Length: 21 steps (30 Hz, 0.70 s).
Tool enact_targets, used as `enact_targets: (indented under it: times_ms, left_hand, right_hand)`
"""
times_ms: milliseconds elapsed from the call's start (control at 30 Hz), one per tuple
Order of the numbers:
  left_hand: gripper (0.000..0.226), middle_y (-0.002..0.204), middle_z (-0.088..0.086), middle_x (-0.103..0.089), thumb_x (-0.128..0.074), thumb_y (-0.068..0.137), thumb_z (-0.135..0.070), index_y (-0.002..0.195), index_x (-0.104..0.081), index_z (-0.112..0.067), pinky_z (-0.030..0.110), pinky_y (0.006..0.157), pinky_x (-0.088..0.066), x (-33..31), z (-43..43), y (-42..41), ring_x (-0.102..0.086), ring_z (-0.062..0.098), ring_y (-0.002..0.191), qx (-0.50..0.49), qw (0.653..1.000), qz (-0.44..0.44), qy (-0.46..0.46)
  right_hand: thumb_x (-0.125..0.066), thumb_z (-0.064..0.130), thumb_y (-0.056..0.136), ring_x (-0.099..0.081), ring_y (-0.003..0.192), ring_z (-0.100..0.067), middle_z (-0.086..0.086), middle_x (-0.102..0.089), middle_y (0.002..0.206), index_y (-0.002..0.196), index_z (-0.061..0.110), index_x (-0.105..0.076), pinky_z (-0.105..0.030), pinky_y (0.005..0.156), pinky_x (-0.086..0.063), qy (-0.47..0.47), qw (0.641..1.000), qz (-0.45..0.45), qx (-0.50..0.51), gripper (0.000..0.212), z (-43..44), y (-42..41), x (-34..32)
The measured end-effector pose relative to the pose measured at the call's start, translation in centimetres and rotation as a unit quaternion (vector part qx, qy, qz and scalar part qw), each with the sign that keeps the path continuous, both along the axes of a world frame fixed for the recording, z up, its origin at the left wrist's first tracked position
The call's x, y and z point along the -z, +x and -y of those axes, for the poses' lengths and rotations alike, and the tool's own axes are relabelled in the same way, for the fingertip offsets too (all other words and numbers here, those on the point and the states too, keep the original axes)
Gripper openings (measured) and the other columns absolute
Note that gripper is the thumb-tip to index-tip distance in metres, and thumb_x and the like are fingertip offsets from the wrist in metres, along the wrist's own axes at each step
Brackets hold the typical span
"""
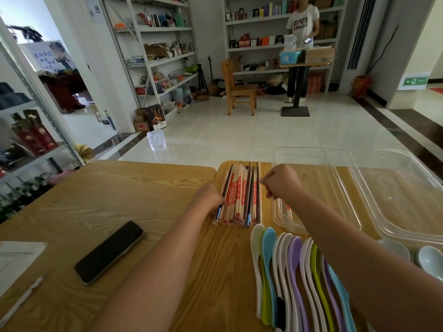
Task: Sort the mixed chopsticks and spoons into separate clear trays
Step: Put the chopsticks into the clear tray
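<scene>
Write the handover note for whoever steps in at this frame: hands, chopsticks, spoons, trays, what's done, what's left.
Left hand: fingers curled against the left edge of the chopstick pile; grip unclear.
Right hand: curled at the pile's right edge, over the narrow clear tray; whether it holds anything is unclear.
Done: a few wrapped chopsticks lie in that tray.
Left: most chopsticks lie on the table; plastic spoons and ceramic spoons sit outside the wide clear tray, which holds no spoons.

Bright, even daylight from the left doorway; soft shadows, wide-angle bending at edges, slight softness throughout.
</scene>
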<state>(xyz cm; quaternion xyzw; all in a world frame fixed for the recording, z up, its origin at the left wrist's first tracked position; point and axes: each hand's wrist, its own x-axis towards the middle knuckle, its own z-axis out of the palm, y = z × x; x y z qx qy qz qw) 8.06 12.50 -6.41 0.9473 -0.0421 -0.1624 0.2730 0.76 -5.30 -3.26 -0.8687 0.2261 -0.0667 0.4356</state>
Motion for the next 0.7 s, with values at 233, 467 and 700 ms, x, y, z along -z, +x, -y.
enact_targets:
  times_ms: [233, 467, 700]
  left_hand:
    - [0.032, 0.088, 0.008, -0.067, -0.071, 0.089, -0.017, 0.115, -0.061, -0.001, 0.026, 0.052, -0.05, -0.8, -1.0, -0.7, -0.065, 0.018, 0.069, -0.031, 0.995, -0.031, -0.086]
    - [0.019, 0.086, 0.011, -0.073, -0.069, 0.091, -0.016, 0.1, -0.065, 0.001, 0.031, 0.063, -0.06, -3.1, -0.3, -1.4, -0.072, 0.018, 0.07, -0.021, 0.976, -0.051, -0.21]
    - [0.021, 0.092, 0.012, -0.075, -0.068, 0.091, -0.023, 0.099, -0.07, -0.003, 0.037, 0.078, -0.061, -4.7, 2.8, -3.6, -0.074, 0.023, 0.083, 0.059, 0.97, -0.043, -0.231]
  right_hand:
    - [-0.067, 0.018, 0.092, -0.058, 0.046, -0.011, -0.009, -0.068, 0.064, 0.09, 0.0, -0.069, -0.022, 0.047, -0.047, 0.01, 1.0, 0.003, -0.006, 0.018, -0.6, -0.1, 0.2]
    - [-0.069, 0.024, 0.091, -0.055, 0.047, -0.015, -0.013, -0.068, 0.068, 0.085, -0.003, -0.072, -0.029, 0.057, -0.051, 0.048, 0.998, 0.022, -0.017, 0.028, -1.3, 0.3, -0.5]
    - [-0.071, 0.036, 0.088, -0.049, 0.042, -0.015, -0.009, -0.059, 0.06, 0.085, -0.004, -0.069, -0.026, 0.048, -0.045, 0.136, 0.99, 0.003, 0.027, 0.04, -1.3, 0.1, -1.9]
